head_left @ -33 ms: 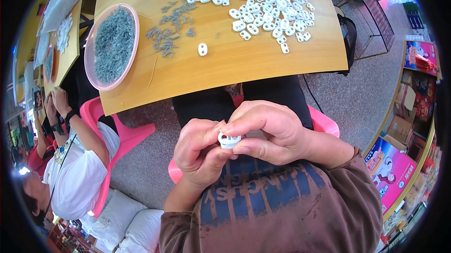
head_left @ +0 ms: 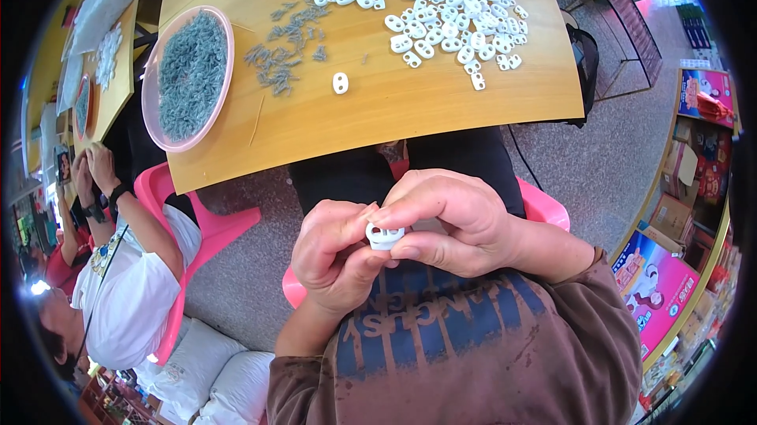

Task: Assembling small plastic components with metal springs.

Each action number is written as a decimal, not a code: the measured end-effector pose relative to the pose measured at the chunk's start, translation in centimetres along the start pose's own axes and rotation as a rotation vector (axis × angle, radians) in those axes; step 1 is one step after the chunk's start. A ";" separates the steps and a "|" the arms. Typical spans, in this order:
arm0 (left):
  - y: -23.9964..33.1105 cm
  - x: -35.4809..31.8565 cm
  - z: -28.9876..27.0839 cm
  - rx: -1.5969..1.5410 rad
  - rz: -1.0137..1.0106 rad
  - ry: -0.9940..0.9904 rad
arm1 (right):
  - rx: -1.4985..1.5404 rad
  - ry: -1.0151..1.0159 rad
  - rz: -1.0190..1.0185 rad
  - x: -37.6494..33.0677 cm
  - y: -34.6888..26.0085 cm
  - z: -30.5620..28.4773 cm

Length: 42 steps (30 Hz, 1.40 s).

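Close in front of my chest, a small white two-hole cord lock is pinched between both hands. My left hand grips it from the left with thumb and fingers. From the right, my right hand closes on it, index finger on top and thumb low on its side. Fingertips cover part of the piece. Beyond the hands, a single white two-hole piece lies on the wooden table. A pile of similar white pieces spreads over the table's far right. Small grey springs lie loose left of it.
At the table's left edge stands a pink basin full of grey springs. To my left, another person sits near a pink chair. White sacks rest on the floor at lower left. Shelves with boxes line the right.
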State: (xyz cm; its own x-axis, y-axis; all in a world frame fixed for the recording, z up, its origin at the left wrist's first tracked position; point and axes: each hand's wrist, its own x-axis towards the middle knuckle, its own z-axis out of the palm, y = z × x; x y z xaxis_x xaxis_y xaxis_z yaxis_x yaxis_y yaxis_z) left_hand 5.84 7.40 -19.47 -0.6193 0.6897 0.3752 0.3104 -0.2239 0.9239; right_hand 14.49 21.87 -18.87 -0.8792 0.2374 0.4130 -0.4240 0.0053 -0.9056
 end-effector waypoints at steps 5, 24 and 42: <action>0.3 -0.1 -0.2 0.047 0.015 -0.008 | 0.020 -0.007 0.006 -0.4 0.1 0.1; 0.7 -0.8 0.4 -0.165 0.024 -0.028 | 0.005 -0.070 -0.031 -0.3 -1.2 -0.2; 2.3 0.3 -0.4 0.150 0.135 -0.142 | -0.057 -0.043 -0.110 -0.8 -1.9 0.3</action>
State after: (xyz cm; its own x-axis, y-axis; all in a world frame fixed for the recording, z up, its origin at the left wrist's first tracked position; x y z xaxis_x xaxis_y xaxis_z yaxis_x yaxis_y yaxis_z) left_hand 6.03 6.82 -17.20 -0.4605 0.7528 0.4704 0.4933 -0.2235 0.8407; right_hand 15.91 21.37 -17.43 -0.8369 0.1908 0.5130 -0.5067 0.0842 -0.8580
